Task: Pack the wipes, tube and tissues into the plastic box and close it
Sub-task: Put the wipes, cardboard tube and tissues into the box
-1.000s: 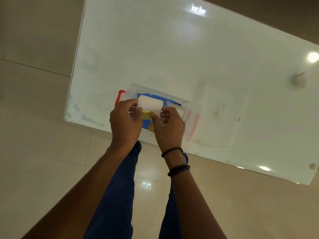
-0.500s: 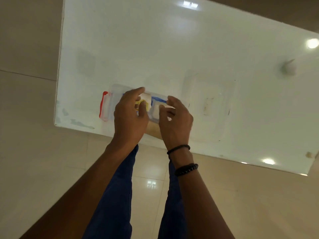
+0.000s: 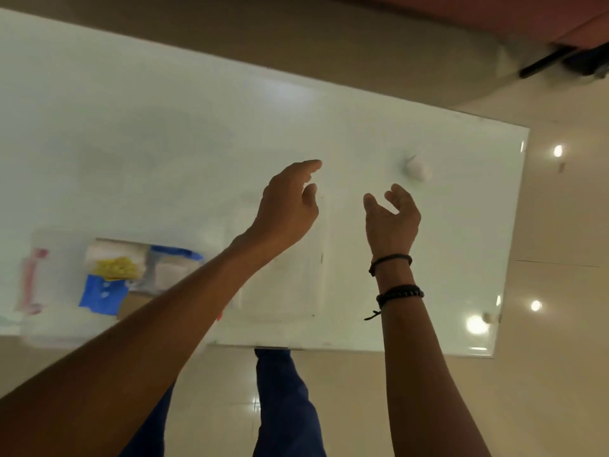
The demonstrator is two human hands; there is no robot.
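The clear plastic box (image 3: 62, 291) with a red clip (image 3: 31, 280) sits near the table's front left edge, blurred. Inside it lie a white pack with a yellow label (image 3: 115, 262), a blue pack (image 3: 102, 296) and a white bundle (image 3: 171, 273). Right of the box, the clear lid (image 3: 286, 288) lies flat on the table. My left hand (image 3: 286, 209) hovers over the lid's far end, fingers apart, holding nothing. To its right, beyond the lid, my right hand (image 3: 392, 217) is open and also holds nothing. A small white crumpled wad (image 3: 418, 169) lies just beyond my right hand.
The white glossy table (image 3: 164, 143) ends at its right edge near my right arm and at the front edge by my legs. Beige tiled floor surrounds it. A dark object (image 3: 560, 61) sits on the floor at the far right.
Both hands have let go of the white pack, which now lies in the box, and have moved right and forward above the lid. The view has swung right.
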